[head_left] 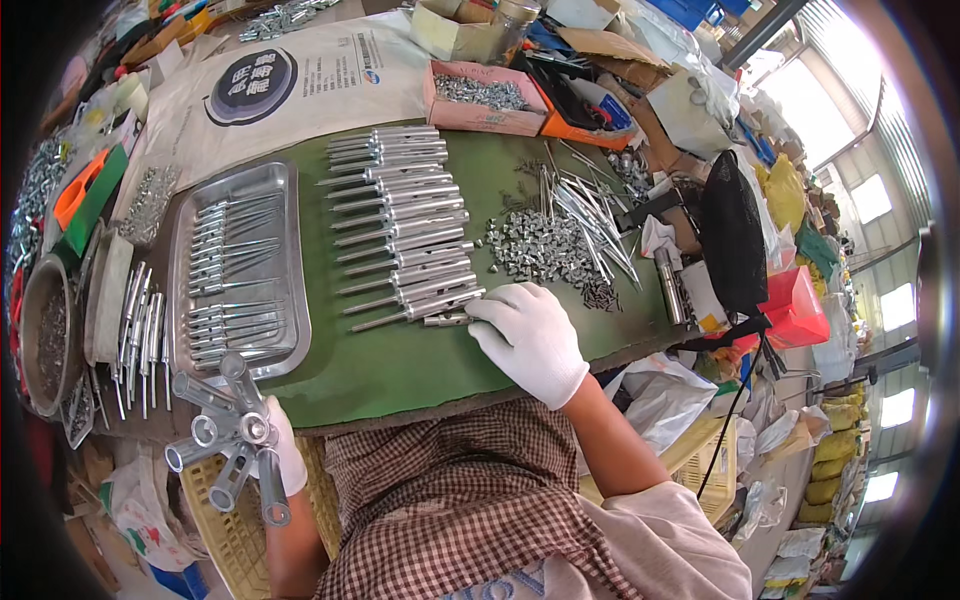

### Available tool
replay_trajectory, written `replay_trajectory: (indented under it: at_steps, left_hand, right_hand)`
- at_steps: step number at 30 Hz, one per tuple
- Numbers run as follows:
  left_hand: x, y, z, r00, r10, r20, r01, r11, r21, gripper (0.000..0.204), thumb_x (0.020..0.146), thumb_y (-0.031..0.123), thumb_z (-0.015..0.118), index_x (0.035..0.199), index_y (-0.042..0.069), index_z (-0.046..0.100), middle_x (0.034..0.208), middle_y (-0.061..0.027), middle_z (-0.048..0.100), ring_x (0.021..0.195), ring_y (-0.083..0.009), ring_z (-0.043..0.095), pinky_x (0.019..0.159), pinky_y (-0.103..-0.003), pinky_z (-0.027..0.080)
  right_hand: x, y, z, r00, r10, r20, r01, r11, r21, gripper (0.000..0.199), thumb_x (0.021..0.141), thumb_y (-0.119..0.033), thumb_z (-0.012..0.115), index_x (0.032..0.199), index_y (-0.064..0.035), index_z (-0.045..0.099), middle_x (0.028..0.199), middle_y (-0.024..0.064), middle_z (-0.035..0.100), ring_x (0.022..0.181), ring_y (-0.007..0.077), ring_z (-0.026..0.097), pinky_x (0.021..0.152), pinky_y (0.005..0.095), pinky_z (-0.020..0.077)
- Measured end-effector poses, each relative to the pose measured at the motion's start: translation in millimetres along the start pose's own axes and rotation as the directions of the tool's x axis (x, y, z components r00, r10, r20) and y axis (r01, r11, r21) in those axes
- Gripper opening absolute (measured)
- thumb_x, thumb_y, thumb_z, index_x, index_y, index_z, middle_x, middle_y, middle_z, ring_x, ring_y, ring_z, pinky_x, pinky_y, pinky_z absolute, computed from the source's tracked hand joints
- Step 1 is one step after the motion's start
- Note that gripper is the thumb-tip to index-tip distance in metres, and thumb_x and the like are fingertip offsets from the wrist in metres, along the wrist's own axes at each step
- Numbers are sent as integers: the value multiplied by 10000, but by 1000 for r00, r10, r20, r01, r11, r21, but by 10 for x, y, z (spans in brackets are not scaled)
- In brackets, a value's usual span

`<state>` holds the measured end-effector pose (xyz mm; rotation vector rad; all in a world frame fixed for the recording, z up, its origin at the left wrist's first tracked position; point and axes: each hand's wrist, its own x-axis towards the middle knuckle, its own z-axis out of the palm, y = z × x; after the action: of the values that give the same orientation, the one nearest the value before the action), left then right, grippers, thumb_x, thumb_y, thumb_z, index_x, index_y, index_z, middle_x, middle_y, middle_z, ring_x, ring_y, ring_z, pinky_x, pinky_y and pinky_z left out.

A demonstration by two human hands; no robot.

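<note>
My left hand (287, 452), in a white glove, is closed round several hollow metal tubes (234, 427) that fan out with their open ends up. It is low at the left, just off the table's near edge; its fingers are mostly hidden behind the tubes. My white-gloved right hand (530, 338) pinches the right end of a short metal tube (443, 321) lying on the green mat (380, 390). Beyond that tube runs a column of silver tubes with thin rods (405, 235) sticking out on their left. The fingertips on the short tube are partly hidden.
A steel tray (298, 300) of pointed metal rods sits left of the column. To the right lie a heap of small metal pieces (540, 247), loose thin rods (605, 225) and dark screws (602, 296). A pink box (485, 118) of small parts stands behind.
</note>
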<state>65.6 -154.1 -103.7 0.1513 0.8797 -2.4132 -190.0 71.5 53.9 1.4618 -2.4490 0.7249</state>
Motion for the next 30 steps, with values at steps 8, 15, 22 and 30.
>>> replay_trajectory:
  at_steps: [8,15,22,30]
  left_hand:
    - [16,-2,43,997,-71,-10,68,979,-190,214,880,154,599,1084,94,584,992,-73,656,823,-184,648,782,-300,535]
    - [-83,-185,249,993,17,113,22,941,-337,223,877,154,606,1092,98,583,1000,-72,655,830,-185,646,778,-296,533]
    - [-55,-761,474,825,183,535,-553,62,831,264,947,213,500,1149,43,502,1090,-114,587,934,-234,616,791,-409,553]
    - [-75,-912,598,704,125,699,-621,-370,691,466,790,32,701,1171,36,433,1042,-112,591,950,-171,605,778,-314,527]
  right_hand:
    - [12,-27,45,998,53,-19,-53,999,13,95,735,-138,706,814,-132,653,819,16,645,782,242,599,733,359,468]
    - [147,-172,-35,994,-46,100,47,999,-8,98,741,-125,670,826,-128,620,773,38,644,724,256,599,706,378,471]
    - [539,-684,-479,997,18,-80,34,796,604,302,734,52,632,1034,35,599,955,107,622,739,145,611,604,258,512]
    - [1001,-1524,-482,890,-363,-275,341,133,931,286,698,10,692,954,69,580,732,166,630,569,232,613,505,316,476]
